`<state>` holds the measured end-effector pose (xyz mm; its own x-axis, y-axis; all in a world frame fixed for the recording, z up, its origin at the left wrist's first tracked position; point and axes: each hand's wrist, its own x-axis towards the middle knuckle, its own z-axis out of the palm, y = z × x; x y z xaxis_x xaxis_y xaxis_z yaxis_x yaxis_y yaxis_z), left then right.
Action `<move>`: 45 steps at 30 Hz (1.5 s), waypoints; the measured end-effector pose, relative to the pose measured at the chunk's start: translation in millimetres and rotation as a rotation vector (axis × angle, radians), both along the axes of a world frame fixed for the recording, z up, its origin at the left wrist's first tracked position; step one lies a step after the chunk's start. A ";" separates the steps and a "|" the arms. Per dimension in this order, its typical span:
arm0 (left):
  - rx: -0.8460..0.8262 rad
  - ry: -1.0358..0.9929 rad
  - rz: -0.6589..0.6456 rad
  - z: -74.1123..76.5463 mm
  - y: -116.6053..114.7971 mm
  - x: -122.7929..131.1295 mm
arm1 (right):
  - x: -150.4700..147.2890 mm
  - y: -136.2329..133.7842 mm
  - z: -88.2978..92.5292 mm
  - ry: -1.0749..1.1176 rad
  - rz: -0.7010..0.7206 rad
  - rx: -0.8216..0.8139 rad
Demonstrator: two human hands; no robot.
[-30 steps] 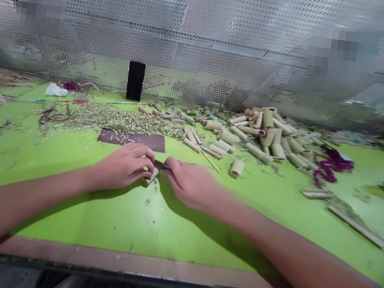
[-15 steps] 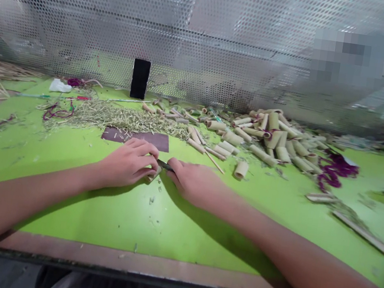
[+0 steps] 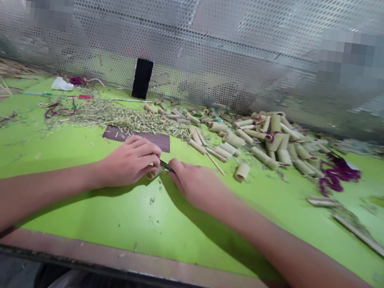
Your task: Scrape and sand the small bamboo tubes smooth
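Green workbench [image 3: 62, 202] carries a heap of cut bamboo tubes [image 3: 270, 143] right of the hands. The left hand [image 3: 128, 162] pinches a short bamboo piece [image 3: 153, 173], its long axis slanting up rightward from the fingertips. The right hand [image 3: 192, 182], fingers pressed together, pinches a small dark knife [image 3: 166, 165], blade pointing left just above the piece.

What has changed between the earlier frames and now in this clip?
The left hand seems to have turned the short bamboo piece, showing a rounder end. The right hand holds the small dark blade at it. The view shifted slightly; the pile of bamboo tubes stayed as it was.
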<state>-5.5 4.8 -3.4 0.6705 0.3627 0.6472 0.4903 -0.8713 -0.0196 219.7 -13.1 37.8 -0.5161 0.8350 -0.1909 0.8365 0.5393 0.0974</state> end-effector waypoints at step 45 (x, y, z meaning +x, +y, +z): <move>0.086 0.077 -0.008 -1.9 3.5 -3.8 | -3.5 -13.3 1.8 -0.028 0.081 0.037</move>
